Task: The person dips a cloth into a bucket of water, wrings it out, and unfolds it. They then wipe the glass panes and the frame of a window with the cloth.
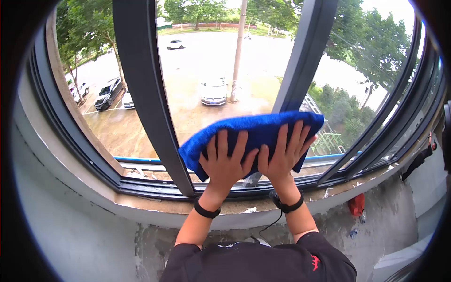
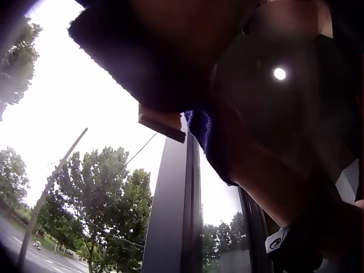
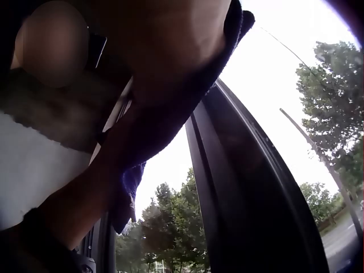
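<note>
A blue cloth [image 1: 263,120] is spread lengthwise across the window, overlapping the grey upright bar [image 1: 304,56] in the head view. My left hand [image 1: 226,157] lies flat on its left half, fingers spread and pointing up. On the right half, my right hand [image 1: 283,152] presses in the same way, its thumb close to the left thumb. Neither hand curls round the cloth. In the left wrist view, a blue fold of cloth [image 2: 199,128] hangs below the dim hands. A purple-blue corner of cloth [image 3: 133,181] droops beside a forearm in the right wrist view.
Another dark upright bar [image 1: 143,84] stands left of the hands. Below runs the window track and a rough sill [image 1: 155,203] with chipped patches. A thin black cable [image 1: 272,224] hangs from the right wristband. A red bag [image 1: 356,205] is low at the right.
</note>
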A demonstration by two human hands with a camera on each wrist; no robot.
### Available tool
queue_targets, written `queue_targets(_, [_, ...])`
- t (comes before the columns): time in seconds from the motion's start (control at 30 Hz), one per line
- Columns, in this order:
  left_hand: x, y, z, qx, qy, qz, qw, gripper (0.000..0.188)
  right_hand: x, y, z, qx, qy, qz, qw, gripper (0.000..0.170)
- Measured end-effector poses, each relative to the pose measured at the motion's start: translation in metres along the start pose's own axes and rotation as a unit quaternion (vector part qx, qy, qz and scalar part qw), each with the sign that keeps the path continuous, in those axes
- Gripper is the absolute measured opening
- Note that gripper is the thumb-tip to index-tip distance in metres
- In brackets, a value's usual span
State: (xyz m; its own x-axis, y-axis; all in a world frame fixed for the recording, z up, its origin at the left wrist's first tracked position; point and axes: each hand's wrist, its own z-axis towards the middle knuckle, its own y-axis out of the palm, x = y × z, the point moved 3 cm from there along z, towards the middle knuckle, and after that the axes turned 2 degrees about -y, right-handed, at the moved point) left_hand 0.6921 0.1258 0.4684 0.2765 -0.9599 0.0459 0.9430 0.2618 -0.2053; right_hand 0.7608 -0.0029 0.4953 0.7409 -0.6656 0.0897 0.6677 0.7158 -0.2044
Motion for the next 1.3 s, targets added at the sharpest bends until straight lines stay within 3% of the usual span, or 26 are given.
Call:
queue_targets(0.23, [-0.004,0.020,-0.118,-0.016,-0.023,-0.032,0.999,0.045,0.000,0.023,-0.123,-0.014,-0.022,0.014,1.000,0.062])
queue_targets(0.33, [-0.007,0.013,-0.149,-0.001,-0.001,-0.027,1.000,0.035,-0.004,0.025,-0.177,-0.047,-0.045,0.002,0.998,0.073])
queue_targets(0.4, [-0.008,0.013,-0.158,-0.079,0.022,-0.051,0.995,0.036,-0.008,0.026,-0.196,-0.090,-0.020,0.008,0.996,0.073])
queue_targets(0.43, [-0.008,0.015,-0.159,-0.075,0.021,-0.047,0.996,0.036,0.001,0.030,-0.198,-0.086,-0.024,0.012,0.996,0.073])
queue_targets(0.5, [-0.015,0.002,-0.127,-0.117,-0.083,-0.078,0.987,0.040,-0.002,0.023,-0.152,-0.082,-0.041,0.049,0.995,0.058])
queue_targets(0.6, [-0.026,-0.016,-0.035,-0.033,-0.072,-0.035,0.996,0.049,-0.017,0.005,-0.036,-0.050,-0.051,0.051,0.996,0.059])
queue_targets(0.7, [-0.027,-0.023,0.043,0.024,-0.071,-0.012,0.997,0.054,-0.031,-0.012,0.052,-0.014,-0.006,0.068,0.998,0.059])
queue_targets(0.83, [-0.016,-0.023,0.071,0.054,-0.075,-0.012,0.996,0.052,-0.032,-0.008,0.062,0.034,0.013,0.068,0.997,0.058])
queue_targets(0.97, [-0.018,-0.009,0.009,-0.009,-0.055,-0.002,0.998,0.054,-0.029,0.004,0.007,-0.005,0.009,0.046,0.999,0.063])
queue_targets(1.1, [-0.031,0.004,-0.096,-0.090,-0.022,0.021,0.995,0.047,-0.024,0.025,-0.111,-0.085,-0.034,0.025,0.996,0.063])
queue_targets(1.2, [-0.030,0.002,-0.162,-0.184,-0.052,0.003,0.982,0.033,-0.026,0.027,-0.199,-0.150,-0.057,0.047,0.986,0.076])
queue_targets(1.23, [-0.029,-0.001,-0.173,-0.216,-0.064,-0.009,0.974,0.027,-0.025,0.025,-0.227,-0.183,-0.045,0.066,0.980,0.079])
queue_targets(1.3, [-0.026,-0.006,-0.172,-0.202,-0.068,-0.016,0.977,0.026,-0.027,0.022,-0.234,-0.215,-0.034,0.084,0.972,0.082])
